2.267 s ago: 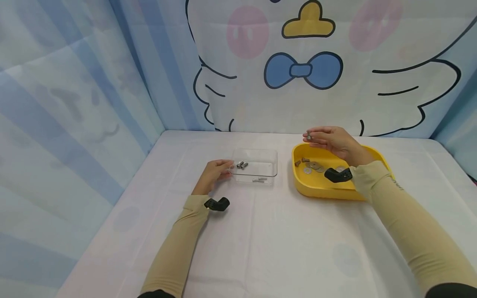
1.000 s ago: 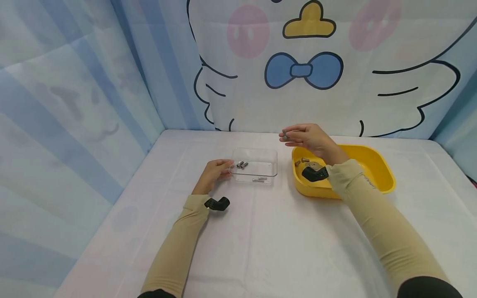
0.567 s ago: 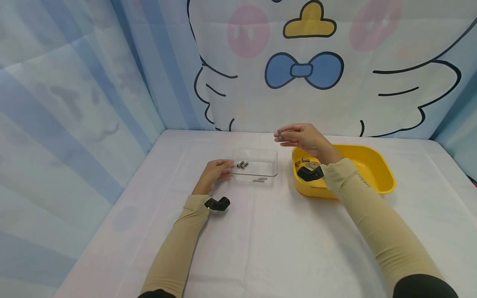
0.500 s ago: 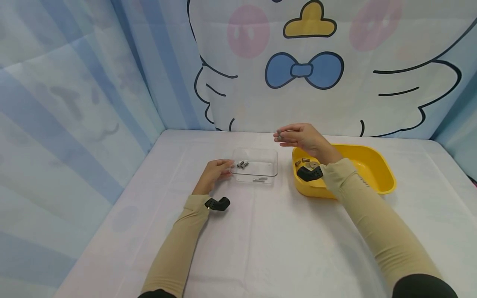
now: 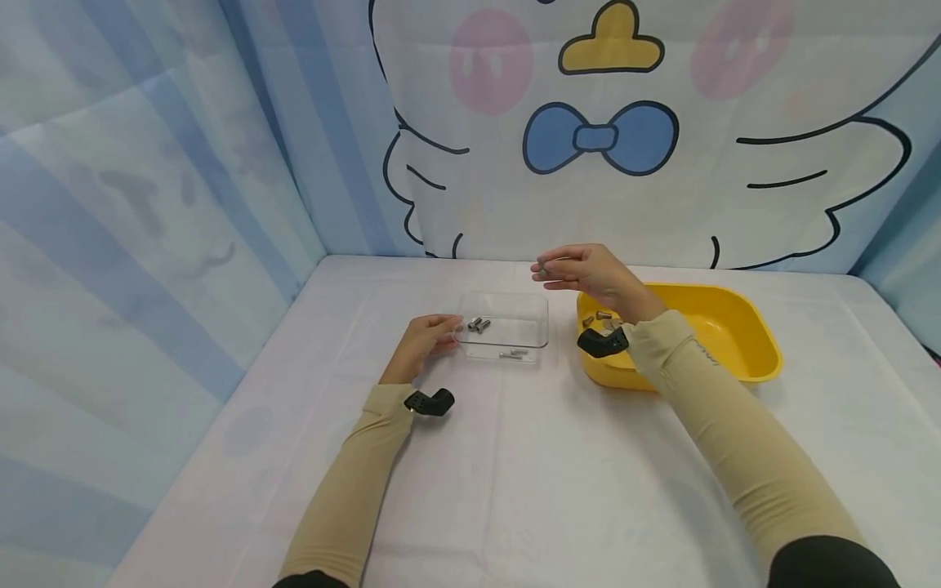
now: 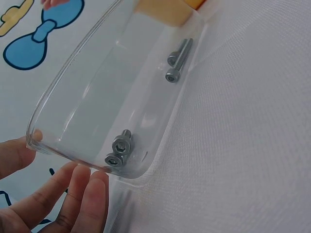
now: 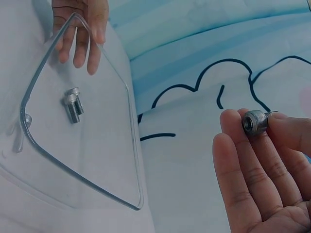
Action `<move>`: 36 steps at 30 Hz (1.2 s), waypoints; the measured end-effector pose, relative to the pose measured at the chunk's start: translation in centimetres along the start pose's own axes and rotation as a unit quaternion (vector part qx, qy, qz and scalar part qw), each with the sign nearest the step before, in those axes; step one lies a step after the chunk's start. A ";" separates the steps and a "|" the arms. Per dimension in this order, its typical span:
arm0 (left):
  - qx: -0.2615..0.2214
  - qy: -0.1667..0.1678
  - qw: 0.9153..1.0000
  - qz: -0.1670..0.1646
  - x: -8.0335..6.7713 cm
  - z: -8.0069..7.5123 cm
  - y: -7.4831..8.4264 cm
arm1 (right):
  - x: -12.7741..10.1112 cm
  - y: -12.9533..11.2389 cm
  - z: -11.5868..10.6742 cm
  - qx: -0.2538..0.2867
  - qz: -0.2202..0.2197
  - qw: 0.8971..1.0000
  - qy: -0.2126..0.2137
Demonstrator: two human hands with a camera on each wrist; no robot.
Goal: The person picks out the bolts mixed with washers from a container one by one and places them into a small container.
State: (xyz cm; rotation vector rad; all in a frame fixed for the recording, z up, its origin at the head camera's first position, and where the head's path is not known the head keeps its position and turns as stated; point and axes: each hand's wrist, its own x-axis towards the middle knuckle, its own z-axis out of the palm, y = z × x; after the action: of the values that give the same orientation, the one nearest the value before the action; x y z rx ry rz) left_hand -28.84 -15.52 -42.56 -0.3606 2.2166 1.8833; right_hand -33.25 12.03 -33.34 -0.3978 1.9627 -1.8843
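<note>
Bolt [image 7: 255, 122] pinched in my right hand [image 5: 591, 273], thumb pressing it against the fingertips, head end facing the wrist camera. I am holding it in the air near the clear box [image 5: 504, 327], off its far right corner and not yet over the opening. My left hand [image 5: 421, 343] is steadying the box at its left wall, fingers relaxed and lying against the plastic rather than gripping it. To do this well, I judge I should be carrying the bolt fully over the rim and lowering it before letting go, so it is not bouncing off the wall. Four bolts [image 6: 121, 150] are lying inside the box in two pairs. Beside it, the yellow tray [image 5: 735, 327] is holding washers and screws. Nothing is standing between bolt and box.
</note>
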 end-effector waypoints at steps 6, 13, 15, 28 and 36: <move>-0.003 0.000 1.000 0.001 0.1 -0.1 -0.1 | 0.4 0.1 0.5 -0.003 -0.003 1.000 -0.007; -0.010 -0.001 1.000 0.000 0.1 0.0 0.0 | 0.7 0.2 1.0 -0.013 -0.011 1.000 -0.016; -0.010 -0.003 1.000 0.001 0.1 0.0 0.0 | 0.7 0.3 1.1 -0.014 -0.011 1.000 -0.017; -0.008 0.000 1.000 -0.003 0.1 -0.1 -0.1 | 1.4 0.8 2.2 0.019 0.013 0.999 -0.026; -0.013 -0.005 1.000 -0.006 0.2 -0.1 -0.1 | 1.7 1.3 2.7 0.002 0.012 0.999 -0.042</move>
State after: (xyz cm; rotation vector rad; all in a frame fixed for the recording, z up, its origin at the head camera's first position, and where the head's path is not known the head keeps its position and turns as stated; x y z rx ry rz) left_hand -29.04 -15.67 -42.69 -0.3671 2.1793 1.9049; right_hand -33.43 8.92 -34.81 -0.4428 1.8994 -1.8266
